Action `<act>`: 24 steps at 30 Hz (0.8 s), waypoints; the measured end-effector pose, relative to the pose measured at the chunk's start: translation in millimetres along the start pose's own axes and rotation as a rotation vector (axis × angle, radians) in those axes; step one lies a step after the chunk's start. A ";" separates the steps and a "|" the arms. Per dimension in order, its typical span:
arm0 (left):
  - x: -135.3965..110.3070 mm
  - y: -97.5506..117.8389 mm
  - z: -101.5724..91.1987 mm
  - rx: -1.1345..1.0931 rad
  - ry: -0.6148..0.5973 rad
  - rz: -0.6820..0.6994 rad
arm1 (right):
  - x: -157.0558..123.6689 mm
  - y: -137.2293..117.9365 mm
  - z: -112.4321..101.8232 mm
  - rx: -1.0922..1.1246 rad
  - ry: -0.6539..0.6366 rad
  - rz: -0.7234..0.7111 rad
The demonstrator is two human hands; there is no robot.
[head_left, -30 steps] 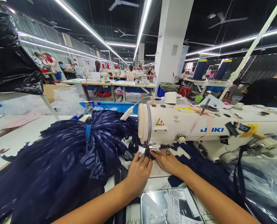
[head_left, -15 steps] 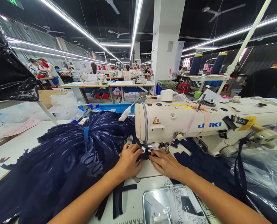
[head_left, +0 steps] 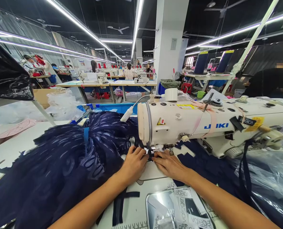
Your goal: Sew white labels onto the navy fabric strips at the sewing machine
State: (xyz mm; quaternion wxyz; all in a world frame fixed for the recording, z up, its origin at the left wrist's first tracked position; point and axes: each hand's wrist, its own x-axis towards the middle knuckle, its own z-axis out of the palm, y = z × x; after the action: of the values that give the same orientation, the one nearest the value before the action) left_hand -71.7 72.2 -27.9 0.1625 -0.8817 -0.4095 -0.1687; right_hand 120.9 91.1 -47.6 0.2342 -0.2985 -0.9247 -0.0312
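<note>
A white sewing machine (head_left: 179, 122) spans the right half of the view, its needle area low at the left end. Just in front of the presser foot, a small dark navy piece of fabric (head_left: 150, 157) lies on the machine bed. My left hand (head_left: 134, 163) pinches and presses this fabric from the left, fingers curled close to the foot. From the right, my right hand (head_left: 171, 164) holds it with bent fingers near the needle. My fingers hide most of the piece. Beside my left arm rests a large bundle of navy lace fabric (head_left: 67, 159), tied with a blue band (head_left: 86, 136).
A metal tray (head_left: 153, 200) with printed white labels (head_left: 184, 206) sits in front of the machine. Navy strips (head_left: 118, 206) lie left of it. Dark fabric and clear plastic (head_left: 267, 171) are at the right. Two thread cones (head_left: 200, 63) stand behind; co-workers sit farther off.
Less of the navy piece shows between my hands, and my left fingers are slightly nearer the presser foot. The view has shifted a little. Both hands stay at the needle area.
</note>
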 end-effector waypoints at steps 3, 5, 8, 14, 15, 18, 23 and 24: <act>2.7 2.6 8.2 -0.016 0.025 0.036 | -0.3 1.3 0.7 0.034 -0.004 0.010; 3.6 2.8 13.7 -0.050 0.031 0.052 | -0.2 4.6 2.0 0.102 0.000 0.024; 3.3 1.6 18.7 -0.099 0.037 0.052 | 0.3 11.5 4.3 0.247 0.034 0.036; -7.5 0.3 15.6 -0.139 -0.012 0.055 | -1.3 11.7 -0.6 0.139 -0.002 -0.034; -10.5 0.1 13.9 -0.145 -0.040 0.052 | -2.0 9.9 -2.1 0.089 -0.009 -0.049; -18.1 -2.1 9.2 -0.166 -0.135 0.041 | -3.2 4.9 -5.5 -0.001 -0.002 -0.084; -18.9 -9.4 5.4 -0.162 -0.197 0.063 | -2.4 0.9 -6.8 -0.031 -0.005 -0.076; -17.9 -10.6 4.8 -0.159 -0.205 0.072 | -2.3 0.8 -6.6 -0.033 -0.006 -0.074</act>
State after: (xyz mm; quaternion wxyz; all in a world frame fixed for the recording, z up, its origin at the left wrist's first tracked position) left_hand -90.1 68.7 -38.2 0.0556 -0.9185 -0.3774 -0.1037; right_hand 125.7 89.2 -42.8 0.2252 -0.2679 -0.9352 -0.0544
